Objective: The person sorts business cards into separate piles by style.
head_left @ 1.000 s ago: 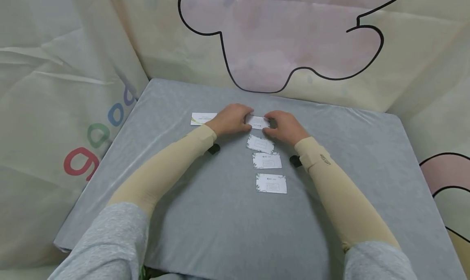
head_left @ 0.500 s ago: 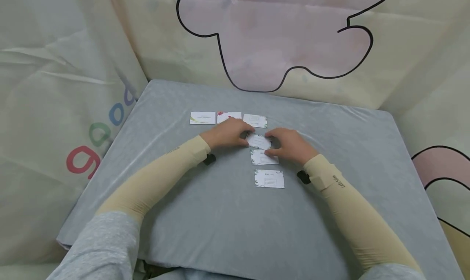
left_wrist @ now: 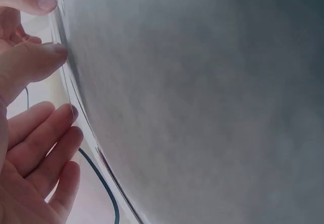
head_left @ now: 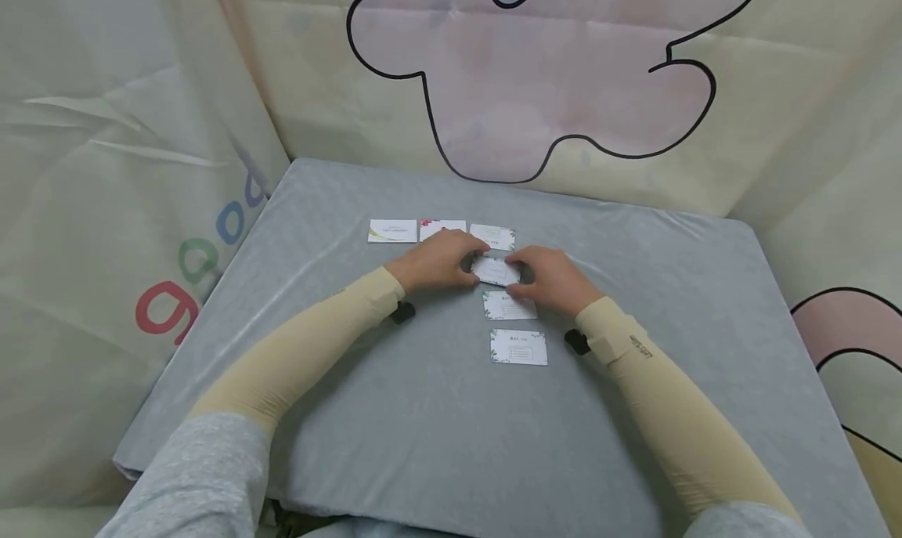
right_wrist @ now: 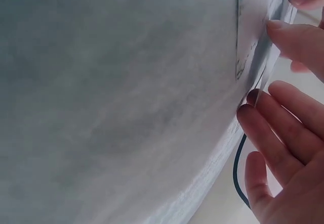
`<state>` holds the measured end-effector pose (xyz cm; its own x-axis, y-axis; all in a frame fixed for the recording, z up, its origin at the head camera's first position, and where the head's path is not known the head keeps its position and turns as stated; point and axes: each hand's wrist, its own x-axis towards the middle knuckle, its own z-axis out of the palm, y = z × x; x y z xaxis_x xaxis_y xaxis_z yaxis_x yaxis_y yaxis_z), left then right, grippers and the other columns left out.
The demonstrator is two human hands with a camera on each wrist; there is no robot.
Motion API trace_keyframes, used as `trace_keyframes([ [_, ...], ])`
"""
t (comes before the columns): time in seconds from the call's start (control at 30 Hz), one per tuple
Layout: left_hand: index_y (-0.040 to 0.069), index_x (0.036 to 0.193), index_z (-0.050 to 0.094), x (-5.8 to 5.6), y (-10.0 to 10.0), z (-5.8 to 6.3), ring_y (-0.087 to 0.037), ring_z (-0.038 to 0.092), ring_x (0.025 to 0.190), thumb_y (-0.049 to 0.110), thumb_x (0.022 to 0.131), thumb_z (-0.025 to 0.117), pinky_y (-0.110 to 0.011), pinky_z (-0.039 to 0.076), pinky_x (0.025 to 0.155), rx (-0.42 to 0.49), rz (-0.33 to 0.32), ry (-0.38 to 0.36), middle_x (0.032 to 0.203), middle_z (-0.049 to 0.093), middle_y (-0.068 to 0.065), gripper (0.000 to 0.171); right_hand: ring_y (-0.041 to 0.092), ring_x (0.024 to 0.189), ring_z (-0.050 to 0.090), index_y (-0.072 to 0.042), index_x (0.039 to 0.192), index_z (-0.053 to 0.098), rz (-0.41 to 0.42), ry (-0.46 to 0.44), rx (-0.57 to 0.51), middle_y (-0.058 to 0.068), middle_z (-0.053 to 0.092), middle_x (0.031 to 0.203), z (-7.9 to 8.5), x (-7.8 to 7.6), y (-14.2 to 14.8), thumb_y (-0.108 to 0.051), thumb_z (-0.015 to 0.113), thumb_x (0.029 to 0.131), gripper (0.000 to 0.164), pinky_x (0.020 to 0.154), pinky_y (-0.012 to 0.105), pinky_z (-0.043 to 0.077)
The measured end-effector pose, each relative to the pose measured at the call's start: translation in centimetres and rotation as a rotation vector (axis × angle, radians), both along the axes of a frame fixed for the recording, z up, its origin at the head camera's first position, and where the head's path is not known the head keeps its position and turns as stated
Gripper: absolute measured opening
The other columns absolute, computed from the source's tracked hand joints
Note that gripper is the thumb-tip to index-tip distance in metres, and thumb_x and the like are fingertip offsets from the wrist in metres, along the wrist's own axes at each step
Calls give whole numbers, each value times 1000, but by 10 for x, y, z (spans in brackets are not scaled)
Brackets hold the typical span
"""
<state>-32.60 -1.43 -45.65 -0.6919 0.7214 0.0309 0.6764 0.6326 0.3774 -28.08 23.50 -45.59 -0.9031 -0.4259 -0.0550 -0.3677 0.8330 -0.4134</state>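
Note:
A white business card with leaf-printed corners (head_left: 496,271) lies between my two hands, tilted slightly. My left hand (head_left: 442,260) holds its left edge, thumb at the lower corner and index finger at the upper one. On the opposite edge, my right hand (head_left: 557,278) holds the card in the same way. In the wrist views the other fingers of the left hand (left_wrist: 38,150) and right hand (right_wrist: 288,138) are spread, and the grip on the card is hard to make out. Just above sits a similar card (head_left: 493,236); another leaf-printed card (head_left: 509,305) lies just below.
Left along the top row are a red-flower card (head_left: 442,225), partly behind my left hand, and a yellow-striped card (head_left: 392,231). A further leaf-printed card (head_left: 518,347) lies nearest me. Grey cloth covers the table (head_left: 395,428); printed curtains (head_left: 564,92) stand behind it.
Both hands have come down from the top-row card to the tilted card below it. That card has moved slightly and lies straighter, apart from the one beneath.

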Motion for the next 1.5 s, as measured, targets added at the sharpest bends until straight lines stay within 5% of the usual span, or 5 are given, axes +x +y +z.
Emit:
trace_keyframes([
  [0.47, 14, 142, 57, -47, 10, 14, -13, 57, 113, 31, 87, 75, -35, 44, 106, -26, 149, -6, 130, 66, 0, 60, 30, 135, 52, -9, 137, 60, -57, 39, -24, 11, 60, 141, 4, -58, -5, -25, 75, 91, 51, 114, 47, 39],
  [0.67, 16, 142, 57, -51, 12, 13, -14, 58, 117, 34, 89, 75, -35, 43, 108, -52, 165, -27, 132, 65, 1, 59, 30, 138, 49, -10, 139, 59, -73, 15, -23, 10, 59, 143, 1, -61, -4, -25, 74, 91, 52, 116, 48, 36],
  [1.23, 14, 145, 54, -40, 9, 6, -19, 54, 134, 37, 86, 75, -37, 40, 114, -75, 162, 26, 143, 60, -2, 66, 30, 139, 48, -10, 139, 59, -51, 20, -9, 10, 58, 144, -1, -52, -5, -28, 74, 92, 52, 117, 48, 35],
  [1.37, 13, 144, 54, -24, 11, 5, -19, 55, 131, 41, 85, 75, -38, 39, 114, -69, 105, 78, 140, 62, -2, 68, 31, 140, 47, -10, 141, 56, -24, 43, 6, 11, 57, 145, 0, -43, 2, -29, 72, 93, 54, 118, 49, 33],
  [1.5, 13, 142, 57, 8, 14, 8, -16, 56, 129, 44, 86, 73, -34, 41, 112, -67, 47, 40, 138, 62, -1, 66, 32, 138, 49, -12, 140, 57, 4, 68, 36, 10, 59, 143, 6, -21, 10, -32, 73, 92, 55, 116, 57, 30],
])
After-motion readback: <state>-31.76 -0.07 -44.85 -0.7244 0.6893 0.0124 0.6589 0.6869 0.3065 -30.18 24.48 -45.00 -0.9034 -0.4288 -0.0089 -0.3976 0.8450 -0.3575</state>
